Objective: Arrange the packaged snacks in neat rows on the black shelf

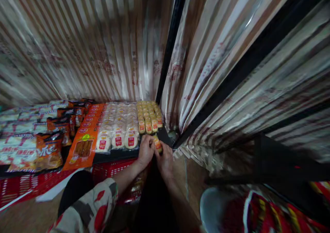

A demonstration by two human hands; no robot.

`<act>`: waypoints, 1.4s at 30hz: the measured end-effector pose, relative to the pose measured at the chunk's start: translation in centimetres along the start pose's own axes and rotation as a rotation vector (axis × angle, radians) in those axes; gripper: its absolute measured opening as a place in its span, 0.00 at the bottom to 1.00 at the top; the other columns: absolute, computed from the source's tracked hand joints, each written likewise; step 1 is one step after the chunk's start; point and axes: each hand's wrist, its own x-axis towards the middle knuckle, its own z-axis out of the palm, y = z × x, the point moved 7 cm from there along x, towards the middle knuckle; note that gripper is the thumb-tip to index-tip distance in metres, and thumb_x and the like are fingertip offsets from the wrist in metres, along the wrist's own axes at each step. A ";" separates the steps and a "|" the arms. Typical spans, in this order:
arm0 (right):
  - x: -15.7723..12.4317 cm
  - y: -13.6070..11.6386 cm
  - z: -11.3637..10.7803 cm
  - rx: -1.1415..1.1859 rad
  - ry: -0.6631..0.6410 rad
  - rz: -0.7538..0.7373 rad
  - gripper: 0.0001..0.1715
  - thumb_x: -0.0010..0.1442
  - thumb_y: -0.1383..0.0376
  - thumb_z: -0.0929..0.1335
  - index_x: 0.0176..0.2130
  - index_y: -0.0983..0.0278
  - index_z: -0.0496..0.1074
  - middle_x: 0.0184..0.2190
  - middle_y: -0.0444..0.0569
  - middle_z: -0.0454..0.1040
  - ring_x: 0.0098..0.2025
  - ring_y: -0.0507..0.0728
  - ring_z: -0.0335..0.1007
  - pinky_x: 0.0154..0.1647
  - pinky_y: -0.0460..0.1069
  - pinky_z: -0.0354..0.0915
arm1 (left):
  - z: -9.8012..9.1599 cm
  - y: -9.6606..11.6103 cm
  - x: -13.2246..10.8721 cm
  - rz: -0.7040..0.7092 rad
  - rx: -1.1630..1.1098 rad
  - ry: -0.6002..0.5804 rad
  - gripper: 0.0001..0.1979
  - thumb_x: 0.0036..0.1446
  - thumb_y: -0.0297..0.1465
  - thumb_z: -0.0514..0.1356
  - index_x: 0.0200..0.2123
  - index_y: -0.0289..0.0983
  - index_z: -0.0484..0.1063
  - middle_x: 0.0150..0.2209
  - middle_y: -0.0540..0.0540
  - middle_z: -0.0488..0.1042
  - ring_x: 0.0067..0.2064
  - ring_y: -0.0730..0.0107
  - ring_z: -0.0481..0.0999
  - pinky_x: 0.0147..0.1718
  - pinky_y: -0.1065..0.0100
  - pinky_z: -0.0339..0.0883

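Observation:
Between my two hands is a small yellow snack pack with a red and white label. My left hand pinches it from the left, and my right hand has its fingers closed on the right side. Just beyond my hands, rows of matching yellow packs stand at the right end of a dark shelf. To their left lie rows of round white crackers in clear wrap with red labels. The undersides of my fingers are hidden.
An orange snack bag and several orange and white bags fill the shelf's left. Red baskets sit below. Black posts and striped plastic sheeting rise behind. A pale round stool or basin stands at lower right.

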 end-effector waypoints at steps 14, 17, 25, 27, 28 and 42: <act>1.5 1.1 1.4 0.055 0.101 0.067 0.22 0.61 0.61 0.58 0.52 0.68 0.64 0.45 0.59 0.70 0.49 0.61 0.64 0.49 0.58 0.62 | 1.9 0.5 2.1 0.016 0.033 -0.040 0.09 0.51 0.19 0.53 0.33 0.37 0.66 0.35 0.48 0.66 0.41 0.69 0.68 0.45 0.65 0.65; 2.0 1.5 1.6 0.068 0.120 0.115 0.23 0.62 0.60 0.58 0.53 0.68 0.63 0.46 0.59 0.69 0.49 0.61 0.65 0.50 0.58 0.62 | 2.3 0.7 2.4 0.030 0.027 -0.054 0.12 0.50 0.18 0.52 0.35 0.37 0.67 0.36 0.47 0.67 0.42 0.68 0.69 0.45 0.65 0.65; 3.2 2.6 2.6 0.072 0.113 0.246 0.27 0.62 0.57 0.56 0.55 0.69 0.61 0.49 0.61 0.69 0.50 0.61 0.65 0.50 0.56 0.62 | 3.4 0.6 2.9 0.116 -0.004 -0.029 0.14 0.51 0.18 0.50 0.39 0.37 0.67 0.42 0.44 0.72 0.46 0.67 0.71 0.50 0.63 0.64; 3.6 2.9 2.9 0.074 0.111 0.262 0.28 0.62 0.56 0.55 0.55 0.69 0.61 0.50 0.61 0.68 0.51 0.61 0.65 0.51 0.55 0.62 | 3.6 0.2 2.8 0.116 0.011 -0.023 0.14 0.52 0.19 0.50 0.40 0.36 0.68 0.42 0.42 0.72 0.47 0.67 0.71 0.50 0.63 0.65; 3.8 3.1 3.1 0.074 0.104 0.269 0.28 0.62 0.56 0.55 0.55 0.69 0.61 0.50 0.61 0.68 0.52 0.61 0.65 0.51 0.55 0.61 | 3.7 0.0 2.8 0.106 0.023 -0.029 0.14 0.52 0.19 0.50 0.40 0.35 0.68 0.42 0.42 0.73 0.47 0.66 0.71 0.50 0.62 0.65; 5.8 4.3 4.4 0.058 0.064 0.352 0.29 0.61 0.57 0.54 0.58 0.65 0.58 0.54 0.57 0.66 0.51 0.60 0.65 0.47 0.52 0.63 | 5.8 -0.7 3.8 0.010 0.196 -0.214 0.18 0.61 0.29 0.46 0.51 0.32 0.68 0.55 0.38 0.68 0.57 0.64 0.66 0.57 0.58 0.59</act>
